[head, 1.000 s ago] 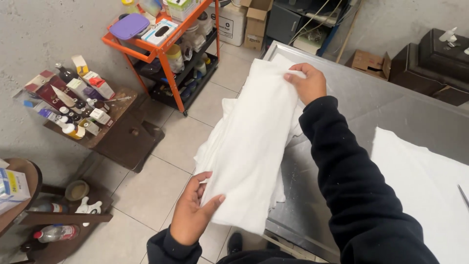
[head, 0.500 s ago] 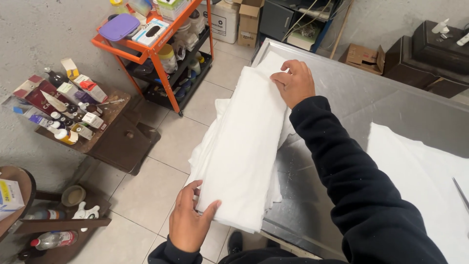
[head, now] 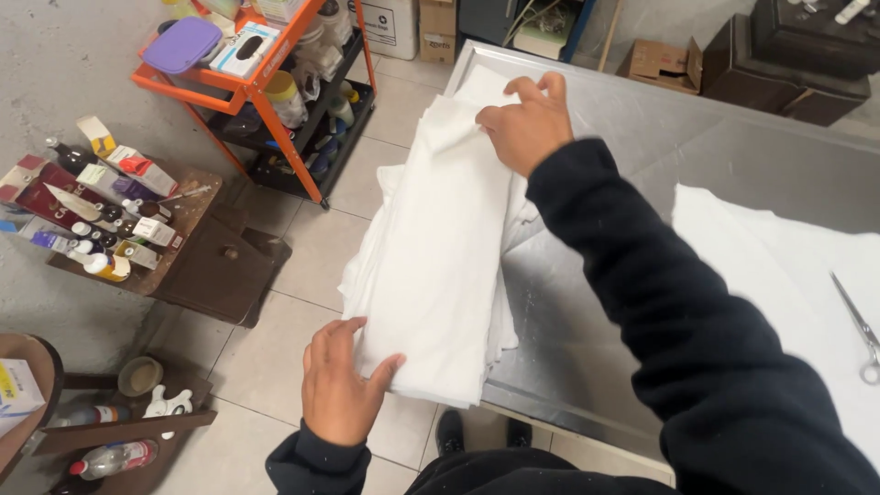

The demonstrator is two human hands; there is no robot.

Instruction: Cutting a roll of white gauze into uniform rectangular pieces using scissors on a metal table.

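Steel makes up the broad worktop (head: 697,156), which fills the right side of the view and carries a second white sheet (head: 779,266) with a pair of scissors (head: 860,332) lying on it near the right edge. Along the worktop's left edge lies the folded white cloth (head: 440,247), a long stack whose near end and left side hang out past the edge over the tiled floor (head: 293,293). To the left of the cloth, across that floor, stands an orange cart (head: 266,82) with shelves of bottles and boxes, and nearer the wall a low brown wooden stand (head: 197,252) crowded with small bottles and cartons. The right hand (head: 524,124), in a dark sleeve, presses down on the far end of the cloth, its grip half closed with the fingers curled over the top fold. The left hand (head: 341,390) has the near end, its grip spread open with the thumb on top of the cloth's corner and the fingers along its left side.
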